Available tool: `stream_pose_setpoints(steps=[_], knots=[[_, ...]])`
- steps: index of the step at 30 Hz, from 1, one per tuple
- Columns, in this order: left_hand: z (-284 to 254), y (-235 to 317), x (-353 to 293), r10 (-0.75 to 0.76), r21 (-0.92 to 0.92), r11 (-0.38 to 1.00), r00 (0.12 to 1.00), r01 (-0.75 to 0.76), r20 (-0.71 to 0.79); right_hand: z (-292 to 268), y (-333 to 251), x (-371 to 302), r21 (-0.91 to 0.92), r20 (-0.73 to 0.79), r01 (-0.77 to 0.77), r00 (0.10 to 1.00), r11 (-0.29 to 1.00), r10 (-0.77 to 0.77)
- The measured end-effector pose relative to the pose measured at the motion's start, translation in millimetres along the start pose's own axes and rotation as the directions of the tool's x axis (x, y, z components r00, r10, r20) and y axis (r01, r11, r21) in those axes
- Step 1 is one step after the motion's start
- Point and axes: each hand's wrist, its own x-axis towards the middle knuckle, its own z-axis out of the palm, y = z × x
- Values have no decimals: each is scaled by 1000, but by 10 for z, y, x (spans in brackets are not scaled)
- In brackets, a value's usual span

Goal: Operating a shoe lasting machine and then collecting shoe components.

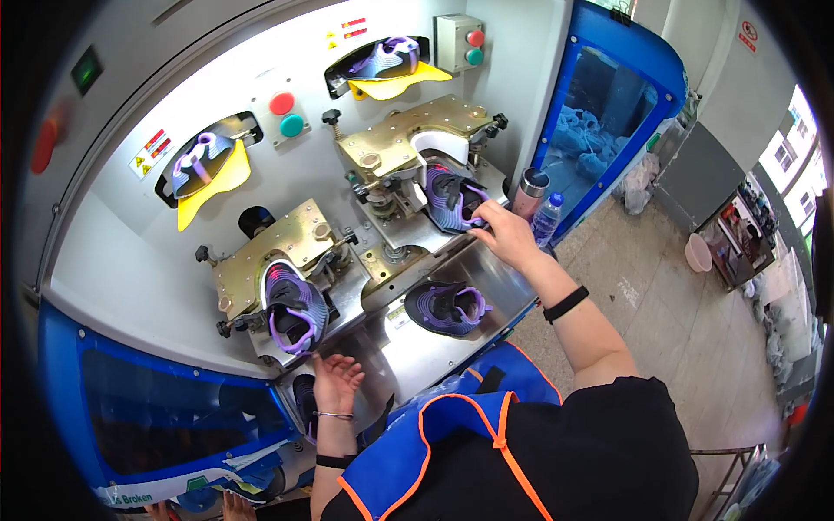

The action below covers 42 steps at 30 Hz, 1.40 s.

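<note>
Two metal clamping fixtures sit side by side in a lit grey machine. A purple and black sneaker (455,198) has its toe in the right fixture (408,139). My right hand (502,227) pinches this sneaker at its heel collar. In the left fixture (269,247) another purple and black sneaker (295,304) points toe inward, red light on its tongue. Just below that heel is my left hand (337,382), palm turned up, fingers apart and holding nothing. Between my arms a third sneaker (445,308) lies on the steel tray (373,358). Partly hidden by my left hand is a dark shoe (304,401).
Two more sneakers show in wall openings above yellow flaps (217,187). Red and green buttons (281,104) are on the back wall. A tumbler (529,193) and a water bottle (546,219) stand right of the tray. Another person's hands (236,507) show at lower left.
</note>
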Motion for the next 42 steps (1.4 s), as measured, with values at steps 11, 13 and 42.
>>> stream_pose_setpoints(steps=[11,13,42], knots=[[1126,-798,-48,-151,326,936,987,128,45,-171,249,612,464,19,-27,1000,885,20],[1224,-999,-31,-192,337,925,981,175,17,-119,62,393,203,-84,278,960,939,-266],[1923,-1712,432,408,993,112,911,20,-65,-533,709,-798,406,235,413,815,815,-530]])
